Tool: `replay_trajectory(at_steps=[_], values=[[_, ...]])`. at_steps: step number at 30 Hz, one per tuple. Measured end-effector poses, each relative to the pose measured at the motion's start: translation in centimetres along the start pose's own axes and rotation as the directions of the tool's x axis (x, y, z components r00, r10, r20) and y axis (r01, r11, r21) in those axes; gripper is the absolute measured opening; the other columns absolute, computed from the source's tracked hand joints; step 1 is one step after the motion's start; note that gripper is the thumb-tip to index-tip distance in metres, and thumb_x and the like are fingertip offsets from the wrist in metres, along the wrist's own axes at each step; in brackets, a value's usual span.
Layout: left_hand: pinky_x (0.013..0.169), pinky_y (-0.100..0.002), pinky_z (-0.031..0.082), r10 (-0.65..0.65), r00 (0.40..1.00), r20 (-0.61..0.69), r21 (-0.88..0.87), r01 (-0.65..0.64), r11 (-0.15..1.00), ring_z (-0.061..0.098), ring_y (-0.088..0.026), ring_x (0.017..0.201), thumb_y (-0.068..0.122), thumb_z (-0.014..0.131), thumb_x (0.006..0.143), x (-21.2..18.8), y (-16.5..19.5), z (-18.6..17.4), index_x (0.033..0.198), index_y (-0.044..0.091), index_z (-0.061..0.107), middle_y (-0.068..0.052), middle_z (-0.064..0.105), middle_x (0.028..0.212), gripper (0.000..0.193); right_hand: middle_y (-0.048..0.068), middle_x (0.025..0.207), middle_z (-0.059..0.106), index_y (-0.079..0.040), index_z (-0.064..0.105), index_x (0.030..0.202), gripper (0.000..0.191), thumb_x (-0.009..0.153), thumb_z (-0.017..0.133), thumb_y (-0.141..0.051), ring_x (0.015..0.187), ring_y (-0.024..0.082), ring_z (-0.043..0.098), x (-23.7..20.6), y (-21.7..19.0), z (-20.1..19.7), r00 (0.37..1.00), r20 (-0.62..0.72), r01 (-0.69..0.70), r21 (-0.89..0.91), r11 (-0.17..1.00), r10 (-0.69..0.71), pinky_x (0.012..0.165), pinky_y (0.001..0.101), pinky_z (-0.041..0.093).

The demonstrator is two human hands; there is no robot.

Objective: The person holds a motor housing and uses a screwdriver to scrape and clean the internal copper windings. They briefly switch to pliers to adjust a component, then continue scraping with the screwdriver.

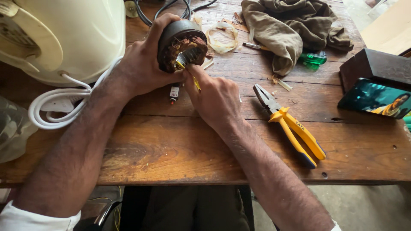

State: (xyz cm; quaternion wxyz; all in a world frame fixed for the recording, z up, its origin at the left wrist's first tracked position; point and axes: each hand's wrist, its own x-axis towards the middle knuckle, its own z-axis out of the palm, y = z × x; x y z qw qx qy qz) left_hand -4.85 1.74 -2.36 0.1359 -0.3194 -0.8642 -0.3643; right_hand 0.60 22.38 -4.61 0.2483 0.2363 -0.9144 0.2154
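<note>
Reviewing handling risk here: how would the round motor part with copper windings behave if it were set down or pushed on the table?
The motor part looks dense for its size, with metal casing and packed copper windings. Its round body would probably roll unless stood on a flat end. The left hand grips it while the right hand works; the exposed wires seem easily damaged.

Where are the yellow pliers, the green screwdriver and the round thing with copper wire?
Yellow pliers [286,122]: head view, on the handles near the joint.
Green screwdriver [313,58]: head view, on its green handle.
Motor winding [182,45]: head view, on the copper coils.
</note>
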Motion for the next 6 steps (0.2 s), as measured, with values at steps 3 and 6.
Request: replay_trajectory(at_steps=[3, 6], values=[[0.097, -0.056, 0.062, -0.014, 1.000, 0.010, 0.012, 0.014, 1.000, 0.073, -0.044, 0.108, 0.030, 0.097, 0.080, -0.01, -0.05, 0.06, 0.150, 0.028, 0.022, -0.024, 0.071, 0.126, 0.102, 0.004, 0.053, 0.065, -0.010, 0.069, 0.120, 0.025, 0.111, 0.055, -0.029, 0.038, 0.014, 0.061, -0.05, 0.12, 0.14, 0.999, 0.041, -0.025, 0.003, 1.000, 0.025, 0.039, 0.0344, 0.051], [0.097, -0.056, 0.062, 0.018, 1.000, -0.006, 0.015, -0.018, 1.000, 0.073, -0.044, 0.110, 0.029, 0.097, 0.079, -0.01, -0.09, 0.02, 0.150, 0.028, 0.023, -0.023, 0.070, 0.129, 0.103, 0.004, 0.053, 0.065, -0.010, 0.069, 0.122, 0.026, 0.110, 0.056, -0.029, 0.038, 0.014, 0.061, -0.03, 0.22, 0.25, 1.000, 0.024, -0.012, 0.001, 1.000, 0.012, 0.040, 0.0343, 0.051]])
